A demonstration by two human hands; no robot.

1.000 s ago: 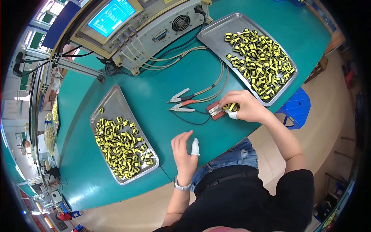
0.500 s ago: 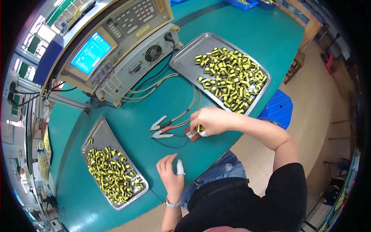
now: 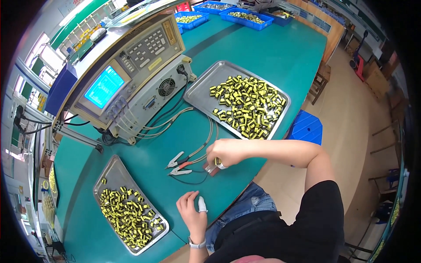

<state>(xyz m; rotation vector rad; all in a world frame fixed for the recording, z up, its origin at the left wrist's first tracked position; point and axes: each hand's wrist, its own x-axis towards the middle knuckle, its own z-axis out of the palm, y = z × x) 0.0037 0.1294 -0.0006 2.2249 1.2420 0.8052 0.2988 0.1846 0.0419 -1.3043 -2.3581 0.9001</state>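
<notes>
My right hand (image 3: 227, 152) is closed, fingertips down, around a small yellow-and-black coil part (image 3: 217, 161). It presses the part onto a small reddish-brown test block (image 3: 212, 170) near the table's front edge. Two clip leads, one with a black grip (image 3: 183, 160) and one with a red grip (image 3: 186, 165), lie just left of the block. My left hand (image 3: 193, 215) rests on the green table with its fingers apart and holds nothing. A white cover (image 3: 202, 204) sits on its thumb. The contact between part and block is partly hidden by my right fingers.
A metal tray (image 3: 206, 85) of yellow-and-black coil parts lies beyond my right hand; a second tray (image 3: 115, 168) lies left of my left hand. A bench meter (image 3: 144, 52) with a lit screen stands at the back left. Blue bins (image 3: 247, 25) sit at the far edge.
The view has tilted up, so the table sits lower in the picture and the blue bins show more fully. Both hands stay in nearly the same places on the table.
</notes>
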